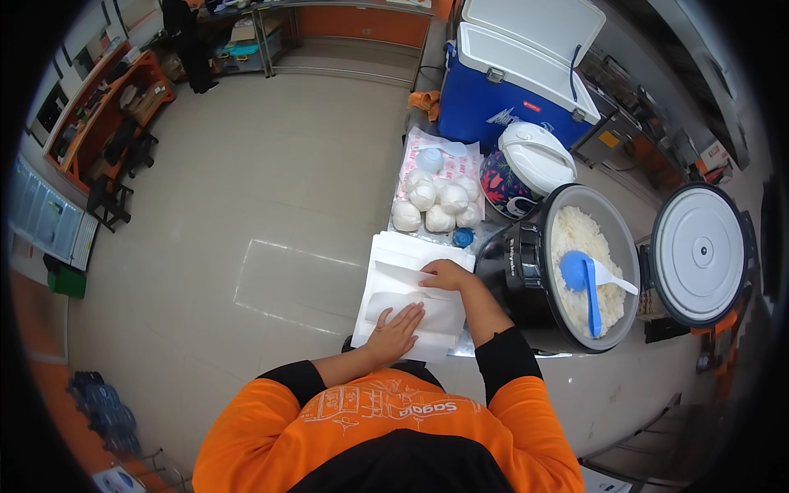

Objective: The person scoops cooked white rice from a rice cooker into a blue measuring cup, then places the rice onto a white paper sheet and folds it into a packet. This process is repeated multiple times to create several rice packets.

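Note:
A sheet of white wrapping paper [444, 311] lies in front of me on a stack of white paper [404, 246]. Its near flap is folded over a pale mound [418, 297], mostly covered, that looks like rice. My left hand [394, 333] lies flat on this near flap, fingers stretched forward and thumb apart. With thumb and fingers, my right hand [445, 275] pinches the raised far flap. Beyond the stack, several round white paper-wrapped bundles [439, 200] sit on a pink-printed sheet [410, 154].
To the right stands a large black rice cooker [511, 271] of cooked rice [576, 228], with a blue ladle [593, 302] and white paddle [616, 280] inside. Behind are a floral rice container [502, 179] and an open blue cooler [474, 92]. A blue cap [463, 237] lies beside the bundles.

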A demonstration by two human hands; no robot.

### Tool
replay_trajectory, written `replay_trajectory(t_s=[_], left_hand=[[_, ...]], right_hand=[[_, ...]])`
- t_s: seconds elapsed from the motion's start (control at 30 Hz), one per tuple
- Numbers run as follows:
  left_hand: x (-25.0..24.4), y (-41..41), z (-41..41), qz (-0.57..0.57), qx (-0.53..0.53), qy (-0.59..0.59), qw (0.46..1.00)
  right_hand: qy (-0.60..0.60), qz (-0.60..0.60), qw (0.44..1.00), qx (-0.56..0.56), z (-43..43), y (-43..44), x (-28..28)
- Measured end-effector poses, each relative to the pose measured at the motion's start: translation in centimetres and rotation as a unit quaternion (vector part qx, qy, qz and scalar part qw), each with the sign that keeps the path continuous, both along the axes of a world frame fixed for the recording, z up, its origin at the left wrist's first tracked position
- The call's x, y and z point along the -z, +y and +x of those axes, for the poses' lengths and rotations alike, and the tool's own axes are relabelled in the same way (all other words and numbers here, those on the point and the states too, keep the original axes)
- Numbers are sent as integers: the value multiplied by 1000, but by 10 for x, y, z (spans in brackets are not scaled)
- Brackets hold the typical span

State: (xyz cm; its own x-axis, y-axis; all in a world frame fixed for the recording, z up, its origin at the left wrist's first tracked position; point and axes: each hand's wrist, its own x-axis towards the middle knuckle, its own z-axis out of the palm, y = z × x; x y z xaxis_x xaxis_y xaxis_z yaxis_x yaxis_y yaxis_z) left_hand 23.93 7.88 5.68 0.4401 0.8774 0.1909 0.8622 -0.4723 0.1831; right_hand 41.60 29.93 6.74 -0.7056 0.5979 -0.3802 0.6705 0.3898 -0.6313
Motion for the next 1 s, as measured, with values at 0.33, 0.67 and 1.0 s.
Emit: replay_trajectory(t_s=[0.33, 0.67, 1.0], left_hand=[[3, 4, -3, -81, 24, -114, 990], [35, 8, -72, -75, -221, -280, 931], [12, 42, -31, -10, 113, -222, 968]], right_hand=[[116, 168, 979, 0, 12, -106, -20], [68, 250, 966, 7, 17, -144, 0], [21, 274, 960, 53, 14, -174, 1]])
